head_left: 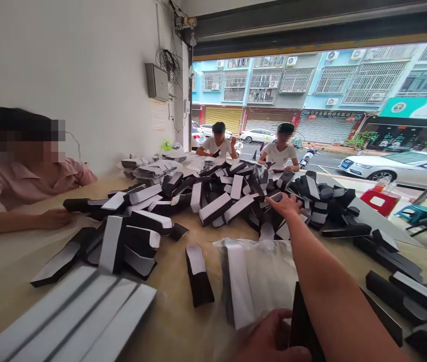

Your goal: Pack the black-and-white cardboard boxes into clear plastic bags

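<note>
My right arm stretches forward over the table, and my right hand (286,205) is at the heaped black-and-white folded card pieces (215,207). Its fingers are spread, and I see nothing held in them. Low in the view, my left hand (269,338) has its thumb and fingers around a black card piece (302,324), which my right forearm partly hides. Just beyond my left hand lies a clear plastic bag (268,266) with a white-faced piece (239,286) in its left side. One loose black-and-white piece (199,276) lies left of the bag.
Long white-topped pieces (66,317) lie side by side at the near left. Bagged pieces (153,168) are stacked by the wall. One person (17,186) sits at the left; two others sit across the table. A red container (378,198) stands at the right.
</note>
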